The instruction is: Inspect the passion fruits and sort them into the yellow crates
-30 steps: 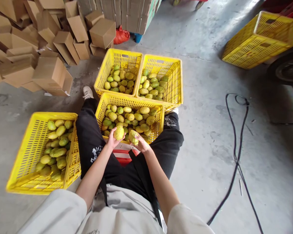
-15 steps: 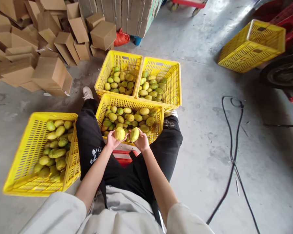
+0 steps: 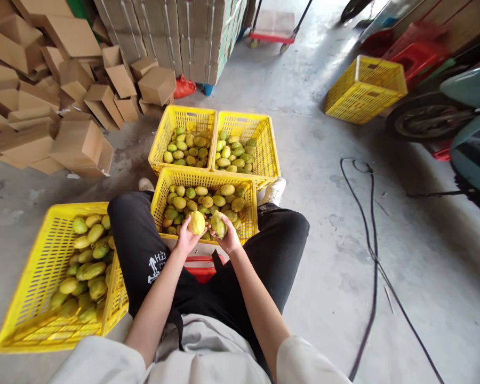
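Observation:
My left hand [image 3: 187, 239] is closed around a yellow lemon [image 3: 197, 223], held over the near edge of the middle crate. Close beside it, my right hand [image 3: 229, 240] grips a greener lemon [image 3: 218, 224] with a bumpy end. Below both hands, between my knees, a yellow plastic crate [image 3: 254, 210] holds many yellow and green lemons [image 3: 202, 202]. Two more crates touch its far side, a left one [image 3: 154, 152] and a right one [image 3: 272, 152], each partly filled with the same fruit.
By my left leg stands another yellow crate [image 3: 28, 266] of lemons. Cardboard boxes [image 3: 78, 144] are heaped at the far left. A black cable [image 3: 374, 250] lies on the floor at right, near a yellow crate [image 3: 364, 90] and a scooter [image 3: 476, 138]. Farther back is a red hand cart [image 3: 272, 38].
The view has shifted, bringing more of the cart and scooter into sight. Both lemons stay in my hands; the right one is turned, its bumpy end now showing.

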The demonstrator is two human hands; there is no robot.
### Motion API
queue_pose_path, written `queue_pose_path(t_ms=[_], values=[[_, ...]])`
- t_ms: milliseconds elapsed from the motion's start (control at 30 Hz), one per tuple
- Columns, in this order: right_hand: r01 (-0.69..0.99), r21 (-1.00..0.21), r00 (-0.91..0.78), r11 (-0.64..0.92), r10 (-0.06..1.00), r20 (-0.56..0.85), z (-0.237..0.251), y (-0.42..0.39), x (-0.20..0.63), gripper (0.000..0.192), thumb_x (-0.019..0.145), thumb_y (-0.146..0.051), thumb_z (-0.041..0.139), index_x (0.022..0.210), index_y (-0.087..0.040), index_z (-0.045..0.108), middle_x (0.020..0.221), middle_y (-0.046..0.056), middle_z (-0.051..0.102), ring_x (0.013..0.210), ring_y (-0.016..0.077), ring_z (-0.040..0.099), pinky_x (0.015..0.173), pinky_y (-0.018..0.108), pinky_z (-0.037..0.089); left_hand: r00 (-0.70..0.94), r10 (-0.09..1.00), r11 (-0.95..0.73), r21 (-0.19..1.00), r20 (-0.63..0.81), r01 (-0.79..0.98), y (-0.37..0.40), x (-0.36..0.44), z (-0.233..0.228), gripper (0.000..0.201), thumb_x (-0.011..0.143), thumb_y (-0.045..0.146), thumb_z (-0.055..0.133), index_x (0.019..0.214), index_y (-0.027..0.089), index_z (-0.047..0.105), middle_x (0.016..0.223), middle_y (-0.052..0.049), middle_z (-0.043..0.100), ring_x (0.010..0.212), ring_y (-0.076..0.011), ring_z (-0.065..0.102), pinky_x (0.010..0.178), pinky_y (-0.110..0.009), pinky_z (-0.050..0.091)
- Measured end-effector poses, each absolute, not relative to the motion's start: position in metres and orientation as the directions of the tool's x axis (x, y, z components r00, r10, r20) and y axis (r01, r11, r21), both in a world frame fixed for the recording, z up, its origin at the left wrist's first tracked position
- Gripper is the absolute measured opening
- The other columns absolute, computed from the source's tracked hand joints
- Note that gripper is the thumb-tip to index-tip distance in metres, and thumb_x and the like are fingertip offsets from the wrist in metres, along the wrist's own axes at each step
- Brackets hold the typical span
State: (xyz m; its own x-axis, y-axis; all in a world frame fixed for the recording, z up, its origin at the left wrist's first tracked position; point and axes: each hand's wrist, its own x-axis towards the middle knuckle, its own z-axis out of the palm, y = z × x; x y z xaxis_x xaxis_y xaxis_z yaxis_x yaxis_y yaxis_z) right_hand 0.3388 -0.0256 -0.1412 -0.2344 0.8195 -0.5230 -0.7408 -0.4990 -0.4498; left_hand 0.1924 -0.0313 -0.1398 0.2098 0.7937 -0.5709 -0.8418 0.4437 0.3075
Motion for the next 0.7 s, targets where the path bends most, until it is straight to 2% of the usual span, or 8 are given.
queue_pose_path(t_ms=[100,233,333,500,600,700], values=[[-0.760,-0.412,-0.286,-0.503,0.827,-0.483,-0.136,-0.029,0.346,0.032,0.076,-0.037,0.056,0.106,-0.026,0.055,0.094,0.004,0.068,0.079,0.0206,0.066,0.056,0.031,0.055,0.243,0.790,0.468,0.298,-0.563,-0.832,-0.032,0.198,-0.135,0.031,0.092,0.035,0.046,0.098,0.010,0.064,0.094,-0.012,0.069,0.085,-0.0212,0.067,0.082,-0.036,0.054],[-0.788,-0.390,-0.290,-0.477,0.846,-0.448,-0.137,-0.032,0.347,0.033,0.070,-0.032,0.054,0.103,-0.027,0.054,0.096,0.004,0.068,0.091,0.0255,0.066,0.065,0.040,0.057,0.231,0.792,0.457,0.298,-0.565,-0.838,-0.036,0.198,-0.133,0.030,0.091,0.035,0.047,0.099,0.011,0.064,0.092,-0.011,0.069,0.084,-0.0206,0.067,0.083,-0.038,0.054],[-0.772,-0.409,-0.311,-0.487,0.850,-0.425,-0.135,-0.030,0.344,0.030,0.071,-0.032,0.055,0.100,-0.027,0.054,0.095,0.004,0.068,0.093,0.0259,0.066,0.069,0.043,0.058,0.216,0.811,0.423,0.290,-0.544,-0.858,-0.036,0.196,-0.131,0.032,0.089,0.037,0.047,0.101,0.013,0.064,0.093,-0.011,0.069,0.082,-0.0216,0.066,0.078,-0.039,0.055],[-0.758,-0.397,-0.358,-0.517,0.839,-0.410,-0.125,-0.025,0.340,0.033,0.074,-0.041,0.055,0.103,-0.025,0.055,0.088,0.007,0.068,0.087,0.0265,0.067,0.066,0.045,0.059,0.234,0.818,0.411,0.248,-0.525,-0.877,-0.035,0.198,-0.122,0.035,0.086,0.033,0.040,0.106,0.016,0.064,0.092,-0.011,0.069,0.080,-0.0229,0.066,0.072,-0.040,0.056],[-0.771,-0.357,-0.368,-0.528,0.826,-0.427,-0.115,-0.025,0.336,0.032,0.075,-0.043,0.054,0.100,-0.023,0.058,0.085,0.008,0.068,0.085,0.0264,0.067,0.064,0.044,0.060,0.244,0.838,0.405,0.257,-0.487,-0.877,-0.035,0.197,-0.109,0.036,0.085,0.031,0.040,0.107,0.017,0.065,0.093,-0.011,0.069,0.083,-0.0228,0.066,0.072,-0.039,0.056],[-0.782,-0.319,-0.383,-0.536,0.816,-0.433,-0.100,-0.027,0.334,0.031,0.077,-0.043,0.053,0.098,-0.022,0.060,0.084,0.008,0.069,0.084,0.0258,0.068,0.064,0.043,0.060,0.248,0.854,0.406,0.289,-0.456,-0.867,-0.038,0.192,-0.095,0.034,0.086,0.032,0.041,0.099,0.016,0.068,0.097,-0.013,0.069,0.093,-0.0265,0.065,0.079,-0.042,0.054]])
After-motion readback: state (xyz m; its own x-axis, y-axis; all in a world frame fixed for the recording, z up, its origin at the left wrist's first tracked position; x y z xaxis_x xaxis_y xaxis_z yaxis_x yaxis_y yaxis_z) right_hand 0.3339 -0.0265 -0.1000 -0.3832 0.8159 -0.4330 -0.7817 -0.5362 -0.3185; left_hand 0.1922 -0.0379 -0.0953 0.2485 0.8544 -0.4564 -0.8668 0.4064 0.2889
